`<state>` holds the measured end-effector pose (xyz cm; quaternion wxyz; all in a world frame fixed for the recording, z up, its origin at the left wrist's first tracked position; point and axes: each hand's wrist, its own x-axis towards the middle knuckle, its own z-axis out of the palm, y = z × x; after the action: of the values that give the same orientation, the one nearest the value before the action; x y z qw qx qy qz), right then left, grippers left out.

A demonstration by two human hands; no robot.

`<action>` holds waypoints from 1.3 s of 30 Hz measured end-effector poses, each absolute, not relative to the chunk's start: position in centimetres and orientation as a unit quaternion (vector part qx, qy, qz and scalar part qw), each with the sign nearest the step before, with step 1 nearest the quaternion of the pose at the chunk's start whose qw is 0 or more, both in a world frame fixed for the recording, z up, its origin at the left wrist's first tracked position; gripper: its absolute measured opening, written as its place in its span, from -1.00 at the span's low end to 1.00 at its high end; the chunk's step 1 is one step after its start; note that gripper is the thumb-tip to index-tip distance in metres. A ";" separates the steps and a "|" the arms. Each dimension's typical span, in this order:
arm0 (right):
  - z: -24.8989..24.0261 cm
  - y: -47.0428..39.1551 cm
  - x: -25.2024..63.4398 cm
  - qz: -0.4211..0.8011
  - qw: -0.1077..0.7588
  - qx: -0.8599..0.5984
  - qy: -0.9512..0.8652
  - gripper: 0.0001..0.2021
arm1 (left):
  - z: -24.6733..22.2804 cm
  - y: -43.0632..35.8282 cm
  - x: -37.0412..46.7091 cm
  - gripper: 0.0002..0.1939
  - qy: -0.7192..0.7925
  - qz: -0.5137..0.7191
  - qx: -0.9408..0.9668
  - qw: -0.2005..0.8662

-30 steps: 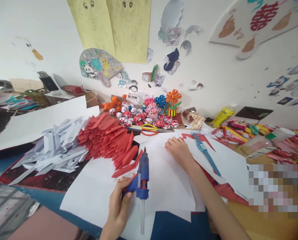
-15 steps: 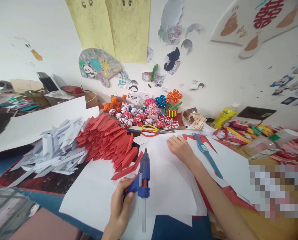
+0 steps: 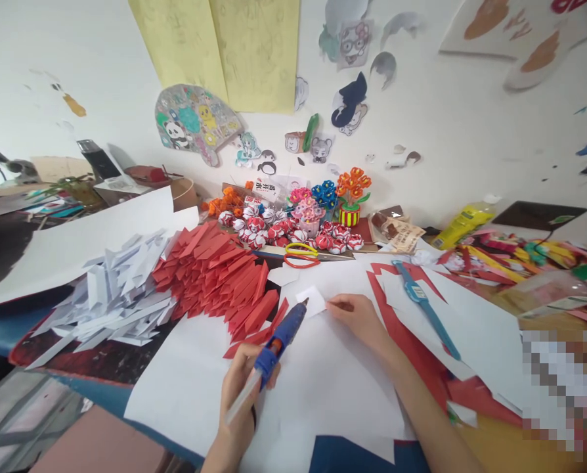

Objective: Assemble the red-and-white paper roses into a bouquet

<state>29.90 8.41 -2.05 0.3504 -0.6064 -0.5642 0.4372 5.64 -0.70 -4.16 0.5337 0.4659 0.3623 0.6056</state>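
While half a second ago the blue glue gun point(image 3: 280, 339) stood nearly upright in my left hand point(image 3: 241, 381), it now leans over to the right, with its nozzle point(image 3: 304, 302) at the small white paper piece point(image 3: 316, 303); whether the tip really touches it, I cannot tell. My left fingers are wrapped around the handle of the gun; the fingers of my right hand point(image 3: 362, 318), which were curled with no piece visible, are now pinched together at the right edge of this piece. Both things are over the large white sheets point(image 3: 337, 374) on the counter point(image 3: 367, 457); the red folded strips point(image 3: 215, 276) lie heaped to the left, and the white folded strips point(image 3: 113, 289) farther left, both heaps unchanged. For the work this means, as I judge, that gun and paper have come together; a steady hold from both hands matters now.
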 end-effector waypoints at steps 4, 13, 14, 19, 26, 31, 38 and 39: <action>-2.3 8.3 29.9 0.420 0.371 -0.595 -0.576 -0.76 | -3.6 -0.6 5.9 -0.70 0.363 0.616 0.446 0.538; -1.0 8.0 31.3 0.634 0.544 -0.381 -0.396 -0.64 | -3.3 -0.8 6.1 -0.68 0.367 0.631 0.389 0.562; -1.0 7.9 31.4 0.661 0.537 -0.346 -0.394 -0.61 | -3.2 -0.9 6.1 -0.68 0.370 0.631 0.384 0.563; -0.9 7.8 31.1 0.683 0.500 -0.280 -0.453 -0.58 | -3.0 -1.0 6.0 -0.64 0.380 0.631 0.371 0.565; -0.5 6.7 31.8 0.200 0.495 -0.504 -0.680 -0.90 | -3.4 -1.1 5.9 -0.67 0.370 0.665 0.337 0.554; -1.0 6.2 32.5 0.156 0.434 -0.506 -0.729 -0.89 | -3.7 -1.2 5.8 -0.66 0.358 0.674 0.341 0.549; -0.8 6.4 32.3 0.181 0.425 -0.585 -0.666 -0.93 | -3.9 -1.1 6.0 -0.71 0.350 0.669 0.355 0.550; -0.6 6.4 32.4 0.172 0.426 -0.602 -0.653 -0.92 | -3.9 -1.0 6.0 -0.71 0.351 0.666 0.358 0.552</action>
<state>32.38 6.39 -0.63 0.4265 -0.6020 -0.6526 0.1724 5.98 -1.05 -3.87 0.5517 0.3582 0.3508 0.6665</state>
